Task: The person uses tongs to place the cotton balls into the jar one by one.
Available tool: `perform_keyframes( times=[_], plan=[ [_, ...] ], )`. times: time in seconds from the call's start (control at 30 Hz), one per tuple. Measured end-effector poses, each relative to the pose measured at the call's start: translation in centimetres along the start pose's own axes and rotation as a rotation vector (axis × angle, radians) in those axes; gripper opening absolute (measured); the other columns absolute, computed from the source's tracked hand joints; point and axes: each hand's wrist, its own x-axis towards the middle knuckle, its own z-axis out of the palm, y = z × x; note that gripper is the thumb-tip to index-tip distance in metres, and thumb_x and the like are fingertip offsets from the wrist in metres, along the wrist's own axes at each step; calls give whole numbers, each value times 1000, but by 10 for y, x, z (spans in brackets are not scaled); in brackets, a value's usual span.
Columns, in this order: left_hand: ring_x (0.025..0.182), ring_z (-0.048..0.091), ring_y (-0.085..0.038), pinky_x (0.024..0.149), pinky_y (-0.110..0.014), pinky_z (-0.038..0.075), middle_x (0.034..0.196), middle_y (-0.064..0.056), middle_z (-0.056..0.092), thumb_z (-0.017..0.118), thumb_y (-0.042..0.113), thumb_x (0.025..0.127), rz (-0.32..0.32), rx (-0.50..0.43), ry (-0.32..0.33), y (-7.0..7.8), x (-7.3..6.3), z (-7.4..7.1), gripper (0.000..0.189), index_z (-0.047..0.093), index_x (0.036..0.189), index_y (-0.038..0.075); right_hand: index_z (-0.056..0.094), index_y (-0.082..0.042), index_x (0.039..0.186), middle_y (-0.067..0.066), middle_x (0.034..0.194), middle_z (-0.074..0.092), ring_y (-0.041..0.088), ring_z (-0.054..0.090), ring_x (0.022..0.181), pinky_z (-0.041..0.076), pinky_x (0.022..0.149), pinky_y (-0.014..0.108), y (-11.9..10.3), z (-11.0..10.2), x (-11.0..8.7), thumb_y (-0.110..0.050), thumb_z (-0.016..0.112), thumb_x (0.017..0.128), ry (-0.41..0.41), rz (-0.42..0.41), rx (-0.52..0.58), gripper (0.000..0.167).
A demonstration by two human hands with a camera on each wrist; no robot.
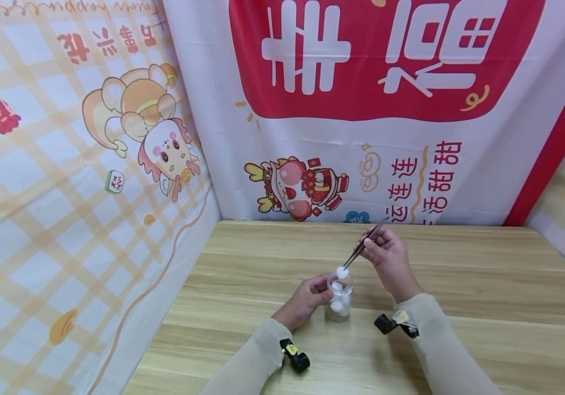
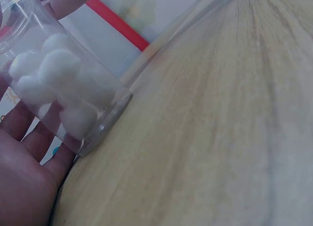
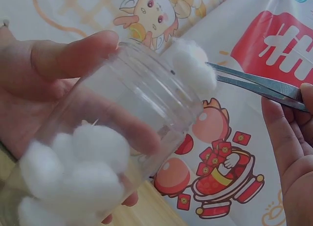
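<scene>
A clear jar (image 1: 338, 314) stands on the table with several white cotton balls (image 3: 83, 172) inside it. My left hand (image 1: 307, 299) grips the jar near its top, thumb on one side and fingers round the other, as the right wrist view shows. In my right hand (image 1: 388, 260) I pinch metal tweezers (image 3: 264, 86). Their tips hold one cotton ball (image 3: 193, 67) right at the jar's uncovered mouth. In the left wrist view the jar's base (image 2: 105, 130) meets the table top and cotton balls (image 2: 58, 69) press against its wall.
The wooden table (image 1: 243, 258) reaches back to a printed white-and-red cloth (image 1: 302, 137). A checked cloth (image 1: 114, 230) with cartoon figures hangs along the left side. Black straps with small devices (image 1: 296, 359) sit on both wrists.
</scene>
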Motion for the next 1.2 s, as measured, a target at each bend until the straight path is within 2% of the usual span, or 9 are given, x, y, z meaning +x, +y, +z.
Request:
perform_keyframes(
  times=[0.3,0.73,0.93,1.2],
  plan=[
    [117,56,-20,99,-34,45,129,-10,60,69,42,87,4,15,11,-2,1,-1,69,50,139,1,54,-3,111,8,101,62,22,64,95,53,88,39,4,0,-3,-1,61,95,-13,12,-9,18],
    [117,56,-19,97,-34,46,131,-10,59,69,48,83,-11,21,-2,3,0,0,75,50,140,3,54,-2,115,9,105,61,25,63,98,53,88,40,4,0,-4,-6,63,95,14,26,-30,22],
    [116,56,-19,97,-34,46,130,-10,60,68,40,88,-7,18,0,3,0,1,67,50,140,2,53,-2,117,9,105,61,23,64,96,53,88,41,4,0,-5,-6,63,95,1,19,-39,24],
    [116,57,-20,96,-34,47,130,-10,60,69,43,86,-6,26,8,2,0,1,68,51,139,4,55,-3,113,9,103,62,26,64,96,53,88,41,2,-1,-5,-1,60,95,-58,0,-24,19]
  ],
)
